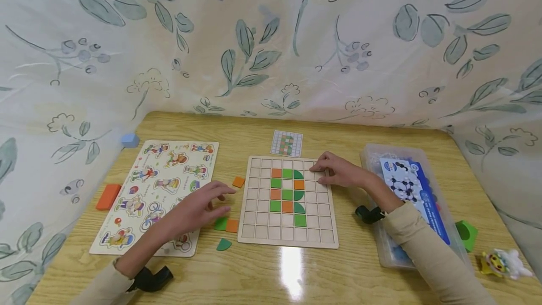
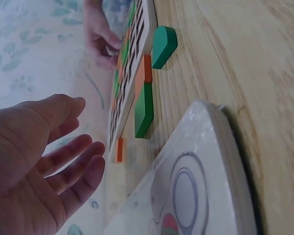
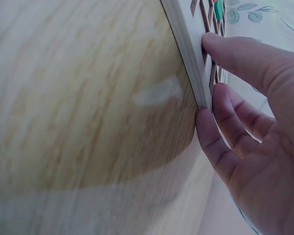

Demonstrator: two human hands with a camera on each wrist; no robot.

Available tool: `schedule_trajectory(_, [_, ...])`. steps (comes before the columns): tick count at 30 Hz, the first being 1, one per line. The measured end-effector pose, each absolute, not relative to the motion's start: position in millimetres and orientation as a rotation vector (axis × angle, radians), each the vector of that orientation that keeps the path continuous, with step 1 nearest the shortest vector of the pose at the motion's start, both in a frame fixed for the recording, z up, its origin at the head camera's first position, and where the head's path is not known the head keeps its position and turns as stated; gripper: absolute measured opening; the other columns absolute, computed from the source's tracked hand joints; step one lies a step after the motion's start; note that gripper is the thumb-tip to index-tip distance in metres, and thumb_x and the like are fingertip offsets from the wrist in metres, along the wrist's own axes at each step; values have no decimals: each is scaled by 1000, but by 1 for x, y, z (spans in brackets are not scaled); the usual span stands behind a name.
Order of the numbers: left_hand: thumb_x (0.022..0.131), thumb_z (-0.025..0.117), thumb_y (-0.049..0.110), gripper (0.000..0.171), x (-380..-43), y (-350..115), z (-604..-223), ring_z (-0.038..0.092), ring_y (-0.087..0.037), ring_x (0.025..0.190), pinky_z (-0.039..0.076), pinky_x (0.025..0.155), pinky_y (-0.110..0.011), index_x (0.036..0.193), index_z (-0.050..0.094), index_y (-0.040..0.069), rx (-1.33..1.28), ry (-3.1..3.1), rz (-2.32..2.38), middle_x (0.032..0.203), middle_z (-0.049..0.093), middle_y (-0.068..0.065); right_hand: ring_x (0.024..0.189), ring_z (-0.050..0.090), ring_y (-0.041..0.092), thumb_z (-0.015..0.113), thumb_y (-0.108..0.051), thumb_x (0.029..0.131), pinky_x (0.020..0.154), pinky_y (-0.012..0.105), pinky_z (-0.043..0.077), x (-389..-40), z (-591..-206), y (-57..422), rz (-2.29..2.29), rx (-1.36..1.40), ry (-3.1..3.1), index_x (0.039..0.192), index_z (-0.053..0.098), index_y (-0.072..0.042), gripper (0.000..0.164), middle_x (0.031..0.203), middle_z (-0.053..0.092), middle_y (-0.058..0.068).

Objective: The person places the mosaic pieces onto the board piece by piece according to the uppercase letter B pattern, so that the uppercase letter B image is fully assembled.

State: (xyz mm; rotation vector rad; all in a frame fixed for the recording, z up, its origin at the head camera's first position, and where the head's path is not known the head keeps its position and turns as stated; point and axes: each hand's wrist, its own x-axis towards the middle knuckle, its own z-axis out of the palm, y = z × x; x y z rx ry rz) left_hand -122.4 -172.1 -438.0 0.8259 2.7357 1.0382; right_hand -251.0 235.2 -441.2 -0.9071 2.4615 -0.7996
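Note:
A square wooden grid board (image 1: 287, 235) lies mid-table, with green and orange square tiles and dark green rounded tiles in its cells. Its upper right edge is touched by my right hand (image 1: 338, 171); in the right wrist view, the thumb (image 3: 235, 54) rests on the board's face and the fingers lie by its corner. My left hand (image 1: 199, 206) hovers left of the board, its fingers loosely bent and holding nothing. Beside it are a loose orange tile (image 1: 238, 182), a green tile (image 1: 221, 223), another orange tile (image 1: 231, 226) and a rounded dark green tile (image 1: 223, 244).
Behind the board lies a pattern card (image 1: 286, 143). A picture puzzle board (image 1: 169, 168), a red block (image 1: 108, 196) and a blue block (image 1: 130, 140) are at left. On the right are a clear plastic box (image 1: 391, 260), a green block (image 1: 467, 235) and a small toy (image 1: 497, 263).

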Motion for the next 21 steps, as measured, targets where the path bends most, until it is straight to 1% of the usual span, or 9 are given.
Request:
schedule_trajectory(7, [93,65,21,39,-125,-172,-436,62,-17,100,52,71,-22,132,58,16,832,2727,1044,125,57,1,93,46,20,68,-10,90,78,29,43,-251,-441,236,-803,-900,2465,126,64,-9,37,111,50,10])
schedule_trajectory(10, [94,65,21,39,-127,-171,-436,62,-17,99,51,70,-22,132,58,15,841,2719,1036,125,58,-1,93,46,20,68,-10,89,78,29,42,-251,-441,236,-801,-890,2463,126,64,-9,37,112,50,10])
schedule_trajectory(14, [93,65,21,39,-132,-170,-436,62,-19,99,52,72,-23,131,58,12,859,2721,1019,125,57,-5,93,46,20,68,-11,90,78,28,42,-251,-441,236,-798,-886,2464,127,64,-10,37,112,50,10])
schedule_trajectory(18, [92,67,18,38,-141,-166,-434,64,-22,102,54,72,-25,128,59,9,869,2733,999,125,57,-9,93,46,20,68,-12,90,78,27,42,-251,-440,236,-806,-890,2459,126,64,-11,37,112,50,10])
schedule_trajectory(21, [91,68,18,39,-150,-162,-434,64,-24,103,54,73,-26,128,59,9,868,2752,963,125,56,-10,92,46,20,68,-12,90,77,27,42,-251,-440,236,-809,-886,2457,126,65,-10,36,112,50,10])
